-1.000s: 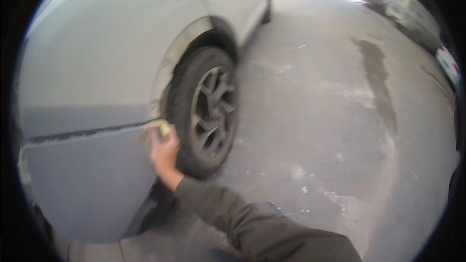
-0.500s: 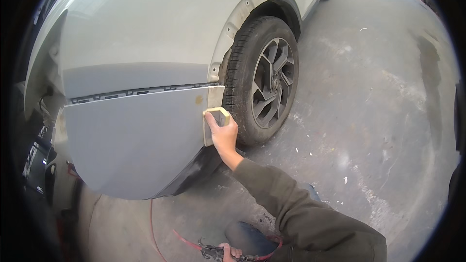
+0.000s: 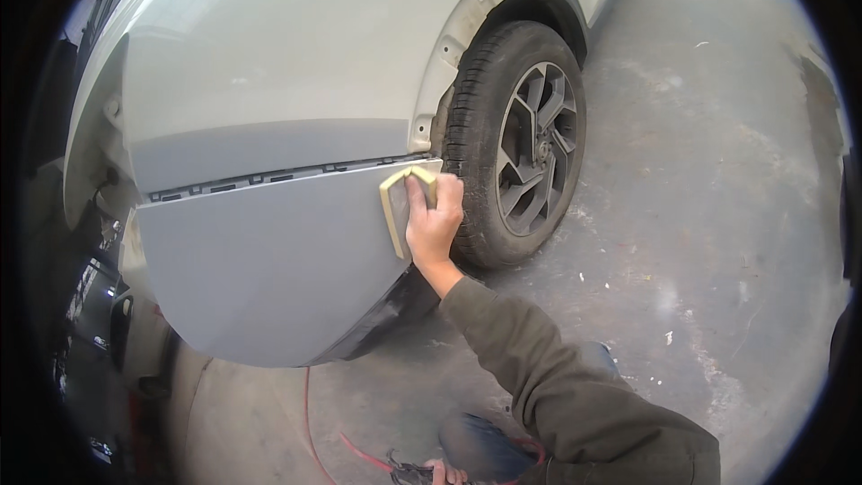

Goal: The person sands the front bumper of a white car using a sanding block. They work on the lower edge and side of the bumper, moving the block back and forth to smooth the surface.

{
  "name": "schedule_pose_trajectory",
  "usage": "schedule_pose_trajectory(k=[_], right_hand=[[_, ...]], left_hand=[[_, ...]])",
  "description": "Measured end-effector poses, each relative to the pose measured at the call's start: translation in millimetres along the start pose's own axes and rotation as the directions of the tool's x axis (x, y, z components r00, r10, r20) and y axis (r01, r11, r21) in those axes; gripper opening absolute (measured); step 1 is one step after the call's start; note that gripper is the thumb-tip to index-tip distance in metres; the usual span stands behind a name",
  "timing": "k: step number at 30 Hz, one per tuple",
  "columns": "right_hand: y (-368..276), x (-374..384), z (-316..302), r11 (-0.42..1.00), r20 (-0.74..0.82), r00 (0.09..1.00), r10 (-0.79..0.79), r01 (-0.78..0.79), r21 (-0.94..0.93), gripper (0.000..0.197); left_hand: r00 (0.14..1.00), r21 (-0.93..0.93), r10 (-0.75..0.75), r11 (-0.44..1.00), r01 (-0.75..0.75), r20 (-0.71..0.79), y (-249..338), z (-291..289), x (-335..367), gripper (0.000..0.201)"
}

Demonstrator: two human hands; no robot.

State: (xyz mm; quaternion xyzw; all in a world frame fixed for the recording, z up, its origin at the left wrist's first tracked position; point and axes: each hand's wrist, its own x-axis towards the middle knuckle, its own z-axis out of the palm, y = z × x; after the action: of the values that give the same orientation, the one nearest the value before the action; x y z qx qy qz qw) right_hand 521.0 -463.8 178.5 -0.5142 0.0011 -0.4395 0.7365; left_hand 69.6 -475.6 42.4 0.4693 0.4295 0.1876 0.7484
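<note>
My right hand [image 3: 436, 223] is closed on a thin yellow-edged foam sanding pad [image 3: 392, 216], bent into a fold. The pad lies against the upper right corner of a grey, matt bumper panel [image 3: 269, 274], just left of the tyre. My thumb presses on the pad's pale face, and the fingers wrap round its right side. At the bottom edge my left hand [image 3: 446, 474] is curled round a dark tool [image 3: 410, 472] with a red hose [image 3: 364, 453]. The tool's kind cannot be made out, and the frame cuts off part of that hand.
Above the panel is the pale car body [image 3: 296, 45], with a gap showing dark clips [image 3: 287, 176] between them. The wheel [image 3: 542, 148] stands right beside my right hand, under a bare wheel arch [image 3: 458, 40]. Another red line [image 3: 308, 422] runs along the concrete floor [image 3: 691, 216].
My right hand and the pad have moved up and slightly left on the panel, over a tan spot that showed before. The pad is more sharply folded. The whole view has shifted a little.
</note>
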Motion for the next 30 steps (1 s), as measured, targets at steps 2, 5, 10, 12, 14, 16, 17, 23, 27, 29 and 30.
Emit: schedule_pose_trajectory(k=[2,5,10,12,14,16,17,23,27,29,30], right_hand=[[-5,6,3,0.999,-0.039,0.999,0.021,-0.019,0.051,0.018],[3,-13,-3,0.997,-0.016,0.998,0.059,-0.058,0.056,0.017],[-9,4,1,0.996,-0.020,0.997,0.078,-0.077,0.049,0.016],[-7,-5,2,0.997,-0.035,0.997,0.073,-0.072,0.037,0.017],[-3,-16,-5,0.995,0.006,0.995,0.100,-0.100,0.016,0.016],[0,-12,-5,0.998,0.019,0.998,0.065,-0.065,0.015,0.016],[-2,-7,-4,0.999,0.026,0.999,0.048,-0.048,0.017,0.016],[2,-14,-4,0.999,-0.007,1.000,0.031,-0.031,-0.015,0.017],[-4,-4,0,0.999,-0.009,0.999,0.037,-0.037,-0.004,0.017],[-6,-4,0,0.997,-0.028,0.997,0.079,-0.078,0.013,0.016],[0,-17,-2,0.994,-0.009,0.995,0.100,-0.100,-0.041,0.015]], left_hand=[[1.000,0.009,-0.007,1.000,0.007,-0.009,5,2,-4,0.029],[0.998,0.006,-0.044,0.999,0.045,-0.049,9,5,-7,0.028],[0.992,0.022,-0.077,0.997,0.079,-0.097,5,6,1,0.031],[0.997,0.005,-0.076,0.997,0.076,0.008,10,6,-2,0.033],[0.996,-0.004,-0.087,0.996,0.087,0.027,13,14,-4,0.033],[0.994,0.000,-0.097,0.995,0.097,-0.045,18,20,-2,0.033],[0.996,-0.010,-0.093,0.996,0.093,-0.016,19,21,-3,0.033],[0.985,-0.039,-0.122,0.992,0.118,-0.121,15,22,0,0.026],[0.995,-0.028,-0.089,0.995,0.091,0.044,9,3,9,0.025],[0.994,-0.016,-0.083,0.996,0.085,0.064,7,2,7,0.025],[0.995,-0.015,-0.066,0.998,0.067,0.073,7,2,7,0.025]])
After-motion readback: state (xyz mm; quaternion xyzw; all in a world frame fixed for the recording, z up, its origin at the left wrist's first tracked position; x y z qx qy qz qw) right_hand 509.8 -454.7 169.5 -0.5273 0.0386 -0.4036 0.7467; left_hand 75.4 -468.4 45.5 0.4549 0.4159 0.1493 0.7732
